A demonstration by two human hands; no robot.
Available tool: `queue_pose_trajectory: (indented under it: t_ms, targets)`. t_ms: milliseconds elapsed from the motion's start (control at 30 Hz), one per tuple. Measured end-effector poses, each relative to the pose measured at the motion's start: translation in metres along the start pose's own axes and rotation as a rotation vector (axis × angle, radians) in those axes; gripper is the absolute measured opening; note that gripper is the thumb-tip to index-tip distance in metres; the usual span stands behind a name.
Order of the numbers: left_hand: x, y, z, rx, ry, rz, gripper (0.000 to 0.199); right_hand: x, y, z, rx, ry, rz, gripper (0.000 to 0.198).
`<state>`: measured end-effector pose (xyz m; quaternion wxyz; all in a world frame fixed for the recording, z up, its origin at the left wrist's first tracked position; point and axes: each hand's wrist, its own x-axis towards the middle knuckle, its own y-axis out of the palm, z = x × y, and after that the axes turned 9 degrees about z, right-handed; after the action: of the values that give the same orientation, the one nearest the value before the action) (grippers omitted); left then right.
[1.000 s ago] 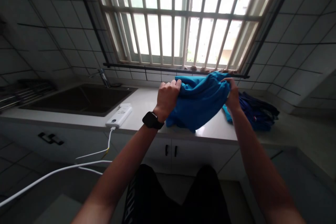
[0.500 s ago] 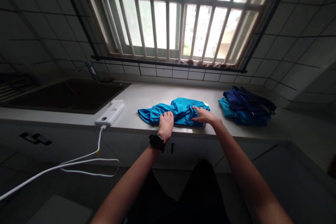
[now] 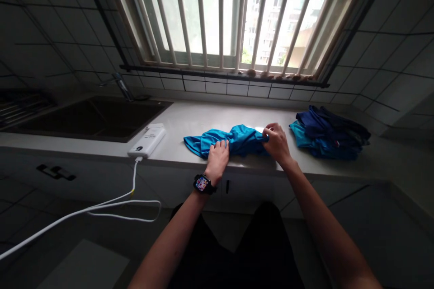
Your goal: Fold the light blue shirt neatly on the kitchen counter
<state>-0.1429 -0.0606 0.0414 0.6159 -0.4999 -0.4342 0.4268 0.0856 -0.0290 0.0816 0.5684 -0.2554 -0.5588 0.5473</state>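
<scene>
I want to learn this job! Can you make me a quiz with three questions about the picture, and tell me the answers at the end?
1. What do the left hand and the right hand both touch?
2. True or false: the white cable is plugged into the white box.
3. Pick one. Which wrist wears the watch? A) left B) right C) both

Key:
1. The blue cloth.
2. True.
3. A.
</scene>
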Motion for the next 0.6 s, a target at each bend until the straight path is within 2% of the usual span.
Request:
queue_pose_trajectory:
  t_ms: [33,100,233,300,367,467,600]
  targets:
    - [-0.001,0.000,0.000,0.005,0.005,0.005,0.059,0.001,0.002,0.000,0.012,0.009,-0.036,0.014]
    - [-0.001,-0.001,0.001,0.014,0.006,0.006,0.058,0.003,0.005,-0.001,0.066,0.020,-0.013,0.018]
    - [-0.002,-0.001,0.000,0.025,-0.010,-0.021,0.057,0.005,-0.002,-0.009,0.195,-0.033,0.191,0.064]
    - [-0.002,-0.001,0.001,0.030,-0.009,-0.020,0.056,0.005,-0.010,-0.014,0.271,-0.079,0.311,0.073]
    - [-0.003,-0.001,0.001,0.035,-0.003,-0.010,0.057,0.006,-0.016,-0.018,0.309,-0.042,0.381,0.068]
    - [-0.002,-0.002,-0.001,0.031,-0.004,-0.007,0.057,0.006,-0.012,-0.023,0.213,0.099,0.428,0.054]
    - [-0.002,-0.003,-0.003,0.000,-0.014,-0.027,0.055,0.004,-0.005,-0.023,0.210,0.050,0.499,0.033]
